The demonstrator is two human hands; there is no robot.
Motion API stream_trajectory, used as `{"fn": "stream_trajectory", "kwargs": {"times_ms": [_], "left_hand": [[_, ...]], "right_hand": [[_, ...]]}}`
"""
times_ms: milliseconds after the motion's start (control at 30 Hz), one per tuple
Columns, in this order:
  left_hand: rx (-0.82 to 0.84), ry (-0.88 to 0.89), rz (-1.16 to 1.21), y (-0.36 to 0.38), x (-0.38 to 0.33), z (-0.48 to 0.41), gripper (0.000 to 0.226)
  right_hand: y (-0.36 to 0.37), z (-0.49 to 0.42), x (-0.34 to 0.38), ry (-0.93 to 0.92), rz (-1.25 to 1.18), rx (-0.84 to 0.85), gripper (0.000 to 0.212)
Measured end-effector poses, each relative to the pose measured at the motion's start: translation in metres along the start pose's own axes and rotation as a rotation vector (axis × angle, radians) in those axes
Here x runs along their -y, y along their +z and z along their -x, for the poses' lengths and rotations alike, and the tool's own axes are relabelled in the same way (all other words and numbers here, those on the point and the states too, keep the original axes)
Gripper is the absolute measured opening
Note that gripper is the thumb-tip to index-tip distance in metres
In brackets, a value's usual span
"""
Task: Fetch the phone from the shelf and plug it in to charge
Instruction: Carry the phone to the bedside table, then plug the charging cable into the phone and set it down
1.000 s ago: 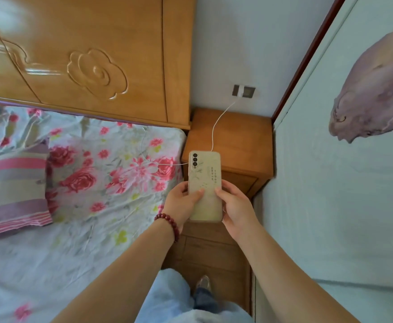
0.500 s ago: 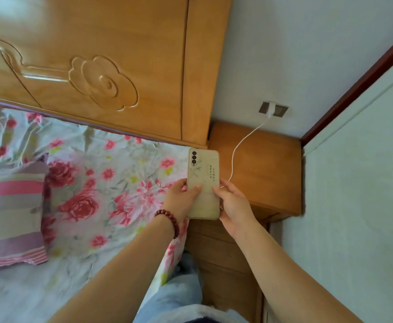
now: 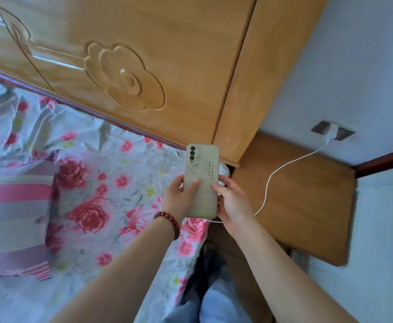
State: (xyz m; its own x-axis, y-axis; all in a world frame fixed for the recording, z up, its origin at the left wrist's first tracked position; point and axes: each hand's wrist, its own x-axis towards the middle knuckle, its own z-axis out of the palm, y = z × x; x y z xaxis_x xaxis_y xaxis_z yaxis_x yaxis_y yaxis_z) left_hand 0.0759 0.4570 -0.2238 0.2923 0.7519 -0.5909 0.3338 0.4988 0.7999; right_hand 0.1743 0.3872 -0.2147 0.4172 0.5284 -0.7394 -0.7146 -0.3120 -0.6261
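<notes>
Both hands clamped on phone (image 3: 201, 180), left hand (image 3: 179, 199) and right hand (image 3: 234, 206) at opposite edges, above bed edge. White cable (image 3: 281, 170) trailing right toward wall charger (image 3: 332, 134). Risk: slack snagging, or phone slipping during plug insertion.

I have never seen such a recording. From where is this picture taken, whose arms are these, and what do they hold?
The camera sits on a person's head and looks down, so the two bare arms are that person's own. There is no machine. The left hand, with a red bead bracelet on its wrist, and the right hand together hold a phone, its back toward us. A white cable runs from a charger in the wall socket, across the wooden nightstand, to the phone's lower end. On the left is a bed with a flowered sheet.
</notes>
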Motion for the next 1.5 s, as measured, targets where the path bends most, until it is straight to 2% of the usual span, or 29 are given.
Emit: {"fn": "stream_trajectory", "kwargs": {"times_ms": [133, 233, 400, 600, 833, 967, 1100, 1200, 1300, 1367, 1500], "left_hand": [[-0.101, -0.042, 0.060, -0.002, 0.013, -0.035, 0.015], [-0.154, -0.052, 0.083, -0.003, 0.025, -0.059, 0.021], [-0.233, -0.056, 0.092, -0.005, 0.047, -0.101, 0.011], [-0.289, -0.076, 0.128, -0.013, 0.074, -0.145, 0.022], [-0.337, -0.114, 0.153, -0.034, 0.100, -0.181, 0.011], [-0.336, -0.128, 0.138, -0.043, 0.111, -0.192, 0.010], [-0.340, -0.140, 0.139, -0.048, 0.119, -0.201, 0.009], [-0.353, -0.137, 0.133, -0.054, 0.122, -0.207, 0.011], [-0.362, -0.129, 0.126, -0.057, 0.122, -0.210, 0.011], [-0.368, -0.127, 0.117, -0.059, 0.120, -0.211, 0.011], [-0.373, -0.134, 0.116, -0.064, 0.110, -0.205, 0.011]], "right_hand": [[0.012, -0.041, -0.007, 0.047, 0.042, 0.026, 0.015], [0.019, -0.073, -0.015, 0.080, 0.044, 0.039, 0.019], [0.028, -0.123, -0.035, 0.113, 0.070, 0.067, 0.019], [0.037, -0.174, -0.059, 0.135, 0.143, 0.073, 0.020], [0.062, -0.230, -0.089, 0.211, 0.149, -0.044, 0.025], [0.071, -0.262, -0.109, 0.183, 0.243, -0.100, 0.016], [0.077, -0.286, -0.125, 0.136, 0.368, -0.089, 0.031], [0.083, -0.301, -0.128, 0.166, 0.400, -0.088, 0.011], [0.089, -0.313, -0.126, 0.199, 0.341, -0.092, 0.007], [0.089, -0.317, -0.125, 0.243, 0.227, -0.095, 0.015], [0.084, -0.302, -0.113, 0.195, 0.105, -0.203, 0.027]]}}
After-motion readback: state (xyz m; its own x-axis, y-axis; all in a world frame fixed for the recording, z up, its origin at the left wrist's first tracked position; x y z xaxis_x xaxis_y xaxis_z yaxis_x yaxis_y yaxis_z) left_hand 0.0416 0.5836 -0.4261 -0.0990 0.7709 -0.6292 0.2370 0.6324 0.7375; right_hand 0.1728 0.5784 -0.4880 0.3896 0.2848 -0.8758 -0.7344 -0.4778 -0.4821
